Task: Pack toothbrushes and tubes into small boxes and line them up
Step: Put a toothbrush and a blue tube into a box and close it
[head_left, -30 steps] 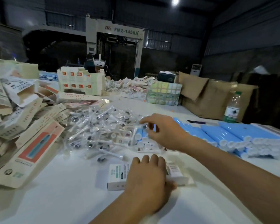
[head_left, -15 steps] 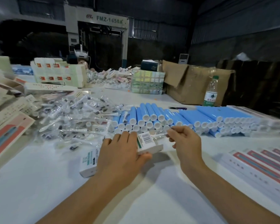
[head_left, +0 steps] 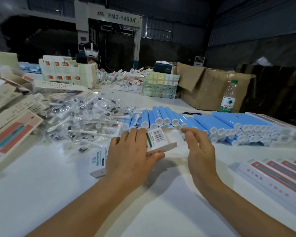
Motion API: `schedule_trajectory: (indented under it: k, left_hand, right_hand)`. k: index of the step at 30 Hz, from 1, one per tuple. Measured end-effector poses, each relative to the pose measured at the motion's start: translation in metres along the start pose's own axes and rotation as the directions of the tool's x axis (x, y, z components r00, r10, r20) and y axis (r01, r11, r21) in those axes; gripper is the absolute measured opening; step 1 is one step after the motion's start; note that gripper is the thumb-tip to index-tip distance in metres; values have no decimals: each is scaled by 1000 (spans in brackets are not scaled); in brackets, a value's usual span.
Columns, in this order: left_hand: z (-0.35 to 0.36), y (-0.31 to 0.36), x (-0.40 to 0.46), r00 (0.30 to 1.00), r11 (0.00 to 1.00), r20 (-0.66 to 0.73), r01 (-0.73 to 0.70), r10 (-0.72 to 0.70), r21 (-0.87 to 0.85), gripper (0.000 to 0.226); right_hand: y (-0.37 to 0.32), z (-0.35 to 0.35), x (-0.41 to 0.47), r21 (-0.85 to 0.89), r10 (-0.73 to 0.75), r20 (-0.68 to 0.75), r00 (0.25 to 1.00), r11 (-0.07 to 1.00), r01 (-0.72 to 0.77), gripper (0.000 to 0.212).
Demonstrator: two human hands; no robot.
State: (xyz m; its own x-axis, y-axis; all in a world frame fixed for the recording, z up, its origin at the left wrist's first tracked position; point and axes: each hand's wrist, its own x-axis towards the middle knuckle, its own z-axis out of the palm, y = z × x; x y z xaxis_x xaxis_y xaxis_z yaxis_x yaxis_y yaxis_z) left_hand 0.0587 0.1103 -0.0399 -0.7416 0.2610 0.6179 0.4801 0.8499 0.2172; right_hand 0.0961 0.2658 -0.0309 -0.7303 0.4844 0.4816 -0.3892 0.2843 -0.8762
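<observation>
My left hand [head_left: 126, 158] grips a small white box [head_left: 158, 140] with a barcode and a green stripe, lifted slightly off the table. Its right end is open. My right hand [head_left: 199, 147] pinches a clear-wrapped toothbrush head [head_left: 177, 136] at that open end; the wrap is blurred. A second small box [head_left: 97, 160] lies flat under my left wrist. Behind the hands lie a heap of wrapped toothbrush heads [head_left: 85, 118] and stacked blue tubes [head_left: 167, 117].
Flat unfolded cartons [head_left: 12, 132] are piled at the left. Long closed boxes [head_left: 277, 175] lie in a row at the right. More blue tubes [head_left: 241, 124], a water bottle [head_left: 228, 97], a cardboard box [head_left: 210, 88] and a person across the table [head_left: 91, 53] are farther back.
My right hand drew back from the tube and toothbrush pile to the box's open end. My left hand lifted and turned the box. The camera swung right.
</observation>
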Motion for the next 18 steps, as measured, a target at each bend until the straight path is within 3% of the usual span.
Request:
schedule_trajectory:
  k: [3,8,13,18]
  left_hand:
    - [-2,-1,0,1000,1000,6,13,-13,4,76]
    - [2,0,1,999,998,-2,43,-43,42,72]
    - [4,3,1,999,996,-24,39,-37,75,72]
    - [6,4,-3,1000,994,-6,13,-12,109,71]
  right_hand:
    - [-2,-5,-4,-46,-91,-8,996,995,91,19]
    - [-1,1,-15,-173,-231,63,971,956,238,27]
    - [0,7,-17,-222,-168,137,976,955,196,20]
    - [-2,12,-22,-168,-100,175,980,977,129,31]
